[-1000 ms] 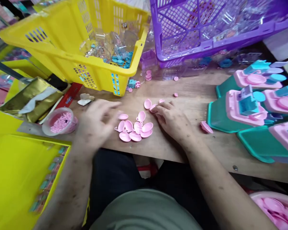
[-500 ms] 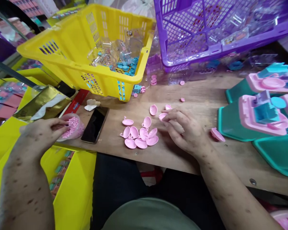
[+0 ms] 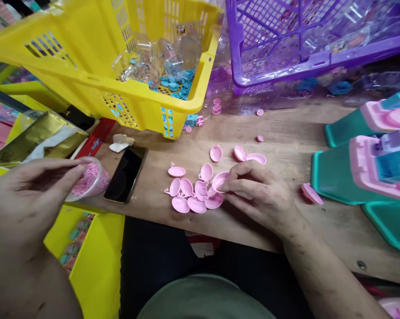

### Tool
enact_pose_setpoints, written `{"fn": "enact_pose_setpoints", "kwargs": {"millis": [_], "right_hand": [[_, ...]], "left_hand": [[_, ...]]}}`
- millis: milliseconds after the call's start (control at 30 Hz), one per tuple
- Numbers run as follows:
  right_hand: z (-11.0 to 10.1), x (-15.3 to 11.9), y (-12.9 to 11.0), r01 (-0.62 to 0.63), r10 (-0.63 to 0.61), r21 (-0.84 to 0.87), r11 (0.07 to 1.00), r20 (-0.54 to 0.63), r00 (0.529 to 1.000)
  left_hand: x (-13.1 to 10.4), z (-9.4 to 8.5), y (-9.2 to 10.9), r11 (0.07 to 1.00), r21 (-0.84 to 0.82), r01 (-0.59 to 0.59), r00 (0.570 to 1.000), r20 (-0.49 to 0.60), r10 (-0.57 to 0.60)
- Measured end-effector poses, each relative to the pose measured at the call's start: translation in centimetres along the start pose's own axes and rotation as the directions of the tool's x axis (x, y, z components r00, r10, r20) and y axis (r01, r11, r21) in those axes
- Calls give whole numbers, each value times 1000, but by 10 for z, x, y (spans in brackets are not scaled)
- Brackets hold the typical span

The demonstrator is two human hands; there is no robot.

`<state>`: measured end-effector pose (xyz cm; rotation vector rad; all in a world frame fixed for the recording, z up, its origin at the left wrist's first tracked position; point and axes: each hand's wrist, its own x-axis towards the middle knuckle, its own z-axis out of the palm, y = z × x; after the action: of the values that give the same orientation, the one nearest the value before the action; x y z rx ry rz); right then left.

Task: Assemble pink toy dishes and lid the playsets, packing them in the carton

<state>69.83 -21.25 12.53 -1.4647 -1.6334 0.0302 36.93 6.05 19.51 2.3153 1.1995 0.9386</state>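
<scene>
Right hand [image 3: 262,195] pinches shallow pink oval plastic dish [image 3: 219,180] by near edge, hollow up, probably so inside stays in sight. Held just above loose cluster of matching pink ovals [image 3: 197,204] on brown wooden table [image 3: 286,128], likely grouped midway for either hand's reach. Left hand [image 3: 33,195] at round translucent plastic tub [image 3: 102,182]: thumb and fingertips drawn narrow at rim; can't tell if anything between. Tub probably keeps tiny pink plastic pieces [image 3: 89,178] from scattering. Black phone [image 3: 126,175] lies flat between tub and ovals.

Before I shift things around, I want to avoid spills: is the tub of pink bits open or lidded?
Open: the tub shows its pink bits uncovered.
</scene>
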Motion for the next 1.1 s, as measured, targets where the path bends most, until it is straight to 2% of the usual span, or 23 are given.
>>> {"fn": "enact_pose_setpoints", "kwargs": {"millis": [33,67,133,167,267,333,467,600,700,900,1000,1100], "right_hand": [[-1,1,-1,9,-9,9,1000,6,1000],[-1,1,-1,19,-20,23,1000,16,1000],[-1,2,-1,32,-35,57,998,45,998],[-1,2,-1,33,-37,68,997,58,998],[-2,3,0,28,-33,73,997,60,998],[-3,3,0,32,-35,74,997,39,999],[-5,5,-1,47,-49,81,996,23,999],[-6,5,-2,44,-47,83,996,33,998],[-5,3,-1,56,-58,80,995,30,998],[-2,0,4,68,-68,103,992,-8,998],[-1,0,4,83,-82,96,992,-16,996],[-1,0,5,72,-72,77,994,-6,997]], "left_hand": [[-5,13,20,994,-104,-30,1000,-3,30],[-10,28,41,981,-191,-42,997,59,55],[-18,60,77,920,-389,-41,959,243,146],[-22,76,92,883,-469,14,930,330,160],[-29,113,116,773,-603,198,842,509,181],[-31,126,120,721,-634,278,813,556,175],[-32,133,119,658,-655,373,789,597,147],[-36,134,116,658,-673,339,804,570,169],[-39,134,115,660,-672,335,787,585,197],[-39,138,117,548,-688,475,759,635,139],[-40,138,118,521,-674,524,734,668,127],[-42,134,120,530,-625,573,688,718,104]]}}
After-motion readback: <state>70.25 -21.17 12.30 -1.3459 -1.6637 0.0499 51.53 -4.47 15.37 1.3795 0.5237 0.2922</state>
